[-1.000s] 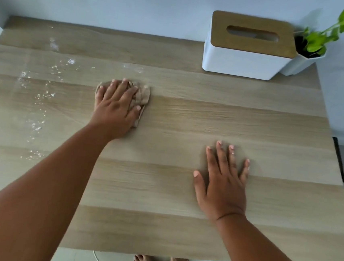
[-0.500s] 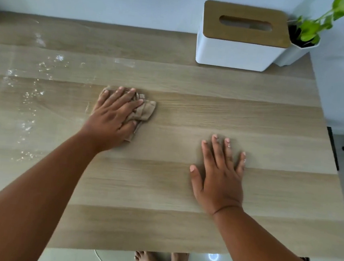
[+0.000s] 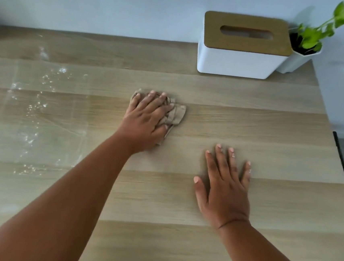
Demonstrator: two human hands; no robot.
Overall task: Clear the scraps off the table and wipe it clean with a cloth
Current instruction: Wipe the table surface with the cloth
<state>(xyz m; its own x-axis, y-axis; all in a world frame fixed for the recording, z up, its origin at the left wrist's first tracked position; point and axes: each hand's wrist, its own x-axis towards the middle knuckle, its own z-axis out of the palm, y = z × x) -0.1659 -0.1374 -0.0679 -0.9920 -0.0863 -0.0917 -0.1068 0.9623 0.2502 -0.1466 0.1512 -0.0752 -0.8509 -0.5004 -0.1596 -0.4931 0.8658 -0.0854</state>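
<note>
My left hand (image 3: 147, 117) lies flat on a crumpled tan cloth (image 3: 175, 116) near the middle of the wooden table (image 3: 251, 121), fingers straight and pressing it down. The cloth sticks out to the right of my fingers. My right hand (image 3: 224, 184) rests flat on the bare tabletop, fingers spread, nearer to me and to the right of the cloth. A patch of white crumbs and wet smears (image 3: 37, 104) covers the left part of the table, apart from both hands.
A white tissue box with a wooden lid (image 3: 242, 46) stands at the back right against the wall. A small white pot with a green plant (image 3: 300, 50) sits beside it in the corner. The table's right edge (image 3: 334, 133) drops off to the floor.
My left hand has slid the cloth a little to the right across the table's middle. My right hand stays flat in the same spot.
</note>
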